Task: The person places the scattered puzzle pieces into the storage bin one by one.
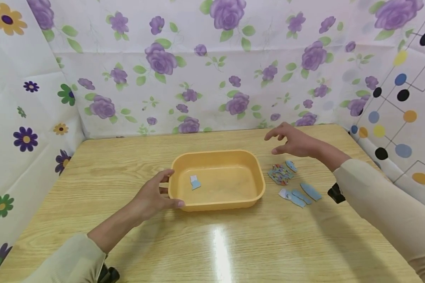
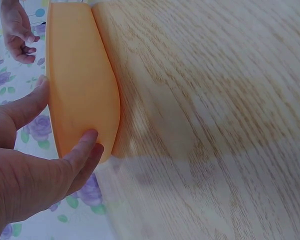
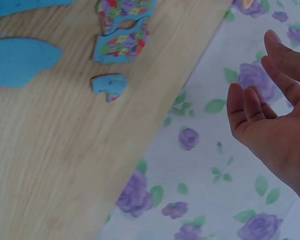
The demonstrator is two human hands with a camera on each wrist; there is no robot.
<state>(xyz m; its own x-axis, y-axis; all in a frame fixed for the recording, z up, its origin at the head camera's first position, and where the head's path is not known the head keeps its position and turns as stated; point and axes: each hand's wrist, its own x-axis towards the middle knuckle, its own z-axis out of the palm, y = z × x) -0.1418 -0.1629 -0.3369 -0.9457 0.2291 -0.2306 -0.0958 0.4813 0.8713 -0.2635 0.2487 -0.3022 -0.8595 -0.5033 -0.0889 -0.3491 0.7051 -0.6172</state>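
My left hand (image 1: 155, 196) grips the left end of a yellow-orange plastic tray (image 1: 217, 205). In the left wrist view, fingertips lie against the tray's outer wall (image 2: 80, 75). Inside the tray, toward its left, is a small light-blue and whitish puzzle piece (image 1: 195, 182). My right hand (image 1: 293, 140) hovers beyond the tray's right side, fingers loosely bent and holding nothing. Below it lie several multicoloured puzzle pieces (image 1: 279, 174) and a small blue-edged piece (image 3: 109, 86). Several light-blue pieces (image 1: 310, 191) lie nearer to me.
The wooden table (image 1: 127, 157) has a glossy light reflection in front of the tray. A cloth with purple flowers (image 1: 198, 78) hangs behind it. Patterned sheets stand at the left (image 1: 24, 118) and right (image 1: 403, 118).
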